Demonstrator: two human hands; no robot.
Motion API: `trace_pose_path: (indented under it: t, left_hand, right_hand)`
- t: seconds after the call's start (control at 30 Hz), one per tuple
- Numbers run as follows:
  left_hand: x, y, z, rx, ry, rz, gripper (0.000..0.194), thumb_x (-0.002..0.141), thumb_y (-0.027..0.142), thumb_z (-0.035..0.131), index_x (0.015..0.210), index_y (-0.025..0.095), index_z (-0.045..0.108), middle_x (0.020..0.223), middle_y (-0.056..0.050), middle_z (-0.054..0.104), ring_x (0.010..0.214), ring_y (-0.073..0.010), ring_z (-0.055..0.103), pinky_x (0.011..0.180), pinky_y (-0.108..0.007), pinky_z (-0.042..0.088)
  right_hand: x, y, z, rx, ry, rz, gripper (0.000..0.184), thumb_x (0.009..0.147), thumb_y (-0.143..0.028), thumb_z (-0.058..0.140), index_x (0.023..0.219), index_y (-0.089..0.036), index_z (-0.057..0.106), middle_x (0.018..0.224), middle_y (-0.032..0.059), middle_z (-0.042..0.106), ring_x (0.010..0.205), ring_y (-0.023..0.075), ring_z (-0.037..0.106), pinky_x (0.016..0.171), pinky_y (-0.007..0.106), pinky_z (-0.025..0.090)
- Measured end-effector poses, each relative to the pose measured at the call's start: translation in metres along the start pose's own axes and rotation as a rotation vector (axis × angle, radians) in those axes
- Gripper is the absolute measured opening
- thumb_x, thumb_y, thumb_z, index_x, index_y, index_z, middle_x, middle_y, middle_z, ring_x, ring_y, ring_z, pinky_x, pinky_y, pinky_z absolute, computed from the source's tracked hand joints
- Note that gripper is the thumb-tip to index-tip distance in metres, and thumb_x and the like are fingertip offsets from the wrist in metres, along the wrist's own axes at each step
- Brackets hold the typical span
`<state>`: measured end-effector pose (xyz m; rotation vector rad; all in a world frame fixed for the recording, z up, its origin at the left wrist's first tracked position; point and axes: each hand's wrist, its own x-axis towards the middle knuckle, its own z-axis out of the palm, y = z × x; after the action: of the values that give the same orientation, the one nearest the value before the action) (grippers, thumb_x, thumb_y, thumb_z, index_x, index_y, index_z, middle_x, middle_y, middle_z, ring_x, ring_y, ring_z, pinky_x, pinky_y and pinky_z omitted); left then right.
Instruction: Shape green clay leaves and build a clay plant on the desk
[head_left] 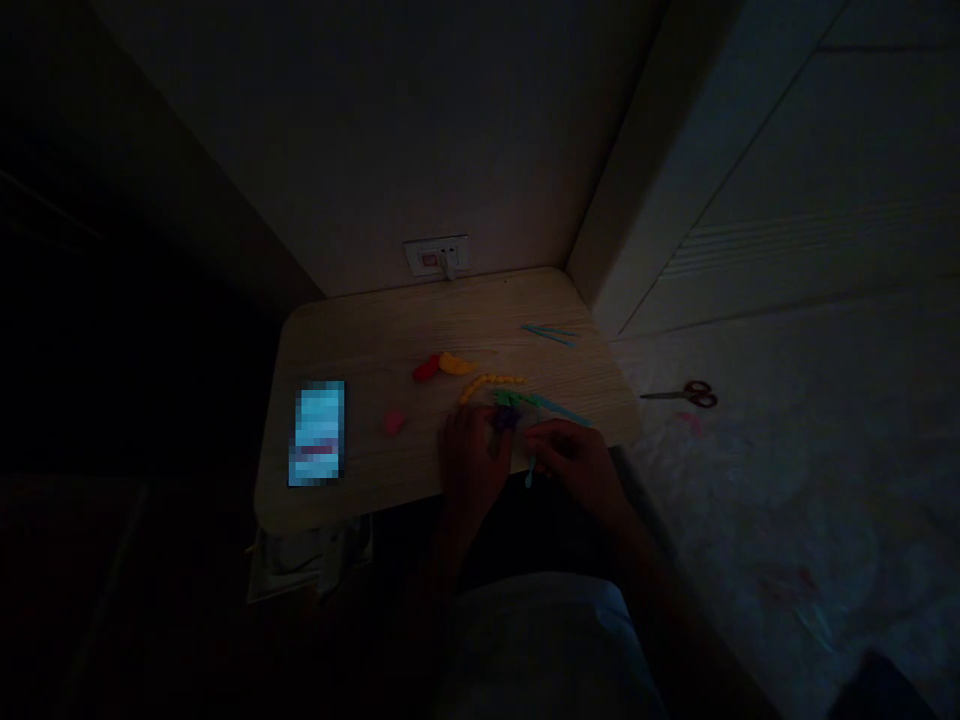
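Observation:
In dim light, my left hand [472,450] rests on the front of the small wooden table, with its fingertips closed at a dark purple clay-like piece [508,418]. My right hand [576,458] is just to the right, its fingers pinched on a thin light-blue modelling tool [529,476] whose rounded end points down past the table's front edge. Touching the purple piece from behind is a green clay-like piece [510,398]. A yellow braided strand [491,380] curves behind my left hand. Another blue stick [562,410] lies beyond my right hand.
The wooden table [337,330] also carries red clay [426,368], yellow clay [457,364], a pink lump [393,422], thin blue sticks [551,333] and a lit phone [318,433]. Scissors [682,394] lie on the floor covering at right. A wall socket [436,257] holds a plug.

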<state>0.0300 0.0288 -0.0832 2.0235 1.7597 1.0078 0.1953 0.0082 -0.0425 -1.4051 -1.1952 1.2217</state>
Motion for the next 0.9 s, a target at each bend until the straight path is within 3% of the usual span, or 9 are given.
trace_pose_path:
  t: [0.1,0.2,0.27,0.37,0.53,0.7,0.9]
  left_hand:
    - [-0.001,0.000,0.000,0.005,-0.002,-0.011,0.020,0.090,0.025,0.072,0.107,0.025,0.061,0.110,-0.009,0.074,0.110,-0.0339,0.066,0.098,-0.049,0.049]
    - [-0.001,0.000,0.000,-0.003,-0.004,0.004,0.020,0.091,0.024,0.072,0.108,0.025,0.061,0.110,-0.009,0.074,0.109,-0.0331,0.065,0.098,-0.048,0.049]
    - [0.000,0.000,-0.001,-0.001,-0.003,0.010,0.020,0.091,0.024,0.072,0.107,0.024,0.061,0.110,-0.009,0.073,0.109,-0.0331,0.065,0.098,-0.048,0.049]
    - [0.000,0.000,-0.001,0.016,0.007,0.014,0.019,0.091,0.023,0.071,0.107,0.023,0.061,0.109,-0.009,0.073,0.108,-0.0335,0.065,0.097,-0.048,0.049]
    - [-0.001,0.000,-0.001,0.024,0.014,0.032,0.019,0.091,0.024,0.072,0.107,0.023,0.061,0.110,-0.010,0.073,0.107,-0.0339,0.065,0.097,-0.048,0.049]
    - [-0.001,0.000,0.000,0.031,0.011,0.026,0.018,0.092,0.024,0.071,0.107,0.024,0.061,0.108,-0.010,0.073,0.106,-0.0344,0.065,0.096,-0.049,0.049]
    - [0.000,-0.001,0.001,0.018,0.010,0.020,0.018,0.091,0.024,0.072,0.105,0.025,0.060,0.110,-0.009,0.073,0.109,-0.0347,0.065,0.098,-0.049,0.049]
  right_hand:
    - [-0.001,0.000,-0.002,0.032,-0.055,-0.028,0.021,0.084,-0.039,0.075,0.092,-0.022,0.084,0.066,0.0015,0.074,0.055,0.0165,0.064,0.053,0.028,0.053]
    - [-0.001,0.002,-0.002,0.074,-0.066,-0.038,0.020,0.078,-0.031,0.079,0.096,-0.024,0.084,0.077,0.0018,0.079,0.064,0.0178,0.069,0.061,0.029,0.057]
    - [-0.001,0.003,-0.002,0.100,-0.020,-0.025,0.021,0.076,-0.030,0.081,0.096,-0.024,0.083,0.077,0.0020,0.079,0.065,0.0189,0.071,0.062,0.030,0.058]
    - [0.001,0.004,-0.001,0.104,0.096,-0.035,0.021,0.086,-0.042,0.076,0.091,-0.023,0.082,0.070,0.0026,0.077,0.059,0.0192,0.068,0.058,0.031,0.056]
    - [0.005,0.006,-0.001,-0.119,0.266,-0.246,0.034,0.094,-0.043,0.068,0.067,-0.024,0.075,0.084,0.0065,0.083,0.079,0.0244,0.075,0.078,0.039,0.060]
    - [0.007,0.013,0.003,-0.213,0.277,-0.338,0.018,0.094,-0.037,0.071,0.084,-0.026,0.082,0.094,0.0068,0.085,0.083,0.0258,0.078,0.079,0.040,0.062]
    - [0.008,0.017,0.006,-0.361,0.336,-0.438,0.018,0.097,-0.036,0.069,0.088,-0.028,0.083,0.095,0.0067,0.085,0.083,0.0259,0.079,0.081,0.040,0.063]
